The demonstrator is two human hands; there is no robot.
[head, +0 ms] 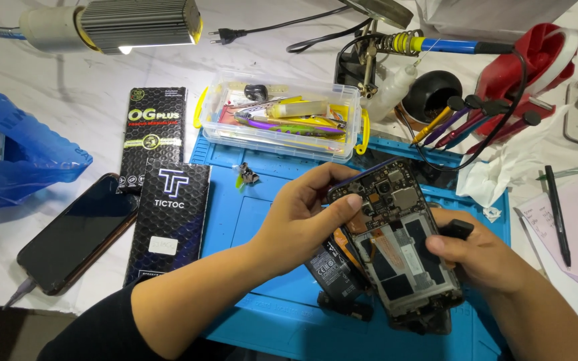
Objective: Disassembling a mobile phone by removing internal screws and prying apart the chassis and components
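We see the left hand point(306, 214) and right hand point(483, 257), fingers closed, gripping an opened phone point(396, 244) (glossy black frame, bare metal-shielded circuit board) above the blue rubbery mat point(249, 220) on the marble-patterned desk point(95, 93).

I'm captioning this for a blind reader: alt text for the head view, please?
Two hands, left hand and right hand, hold an opened phone with exposed circuitry above a blue work mat; a clear plastic tool box sits behind.
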